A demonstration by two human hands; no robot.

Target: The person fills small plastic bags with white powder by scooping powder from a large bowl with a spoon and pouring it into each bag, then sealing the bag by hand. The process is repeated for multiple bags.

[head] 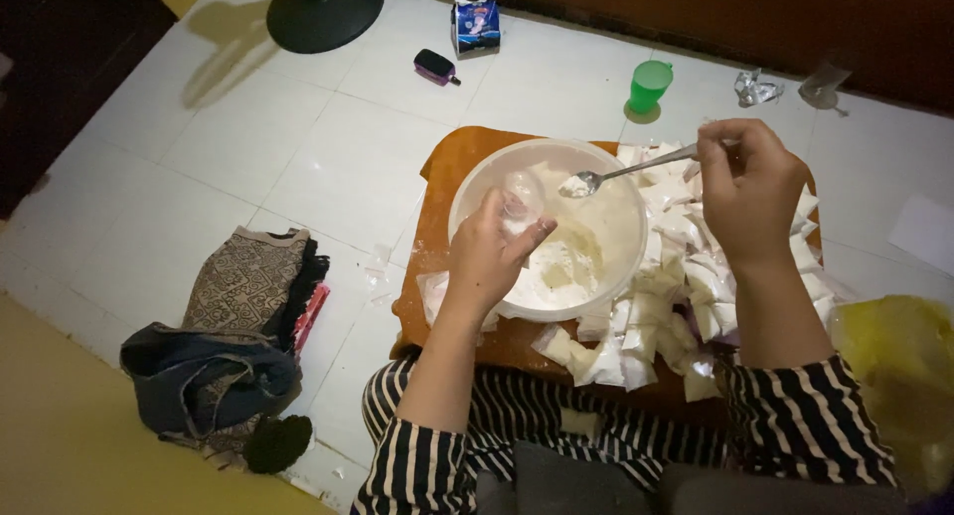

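At six o'clock sit striped sleeves (795, 416) and knees against an orange board (452, 167) on the tiled floor (328, 147). Just past them, filled white packets (676, 296) lie heaped from five round to two o'clock of a white bowl (547, 227) at the centre, which holds pale dough. Over the bowl's nine o'clock rim the left hand (492, 252), its grip closed on a small clear bag (521, 199), holds the bag's mouth up. At two o'clock the right hand (747, 189), grip clamped on a spoon (626, 169), carries a white lump towards the bag. The lump looks sticky: tilted early, it could drop back or smear the bag's outside. Clothes (229, 346) lie at eight o'clock. Farther, at twelve, stand a green cup (650, 85) and a fan base (323, 13).
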